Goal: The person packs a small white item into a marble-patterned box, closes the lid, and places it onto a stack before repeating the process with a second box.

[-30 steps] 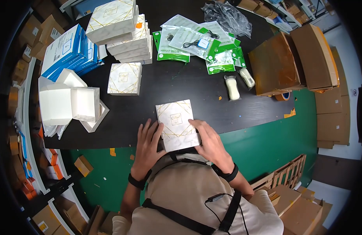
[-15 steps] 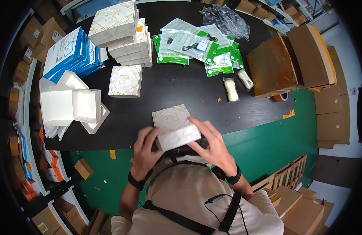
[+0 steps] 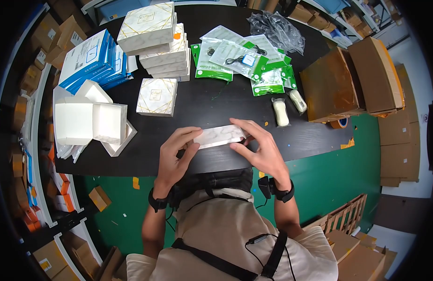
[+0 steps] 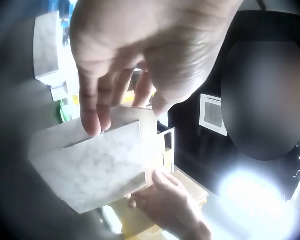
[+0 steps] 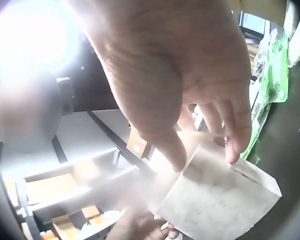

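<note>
Between both hands, over the table's near edge, is a marbled gift box (image 3: 218, 136). It is tipped so that a plain marbled side faces the head view, and its gold-lined top is out of sight there. My left hand (image 3: 176, 152) grips the left end, thumb near and fingers on the far edge. At the right end, my right hand (image 3: 264, 151) grips the box in the same way. The left wrist view shows fingertips at a thin seam along the box (image 4: 100, 165). A similar seam runs beneath a fingertip on the box (image 5: 222, 197) in the right wrist view.
A closed marbled box (image 3: 156, 97) lies before a stack of boxes (image 3: 148, 28). Left are blue boxes (image 3: 87, 61) and an open white box (image 3: 73, 122). Green-white cable packets (image 3: 240, 58), two wrapped cream-coloured items (image 3: 280, 112) and a cardboard carton (image 3: 331, 84) stand right.
The gift box has tipped from top-up to side-facing and moved away from the body. Both hands went forward with it, now gripping its ends.
</note>
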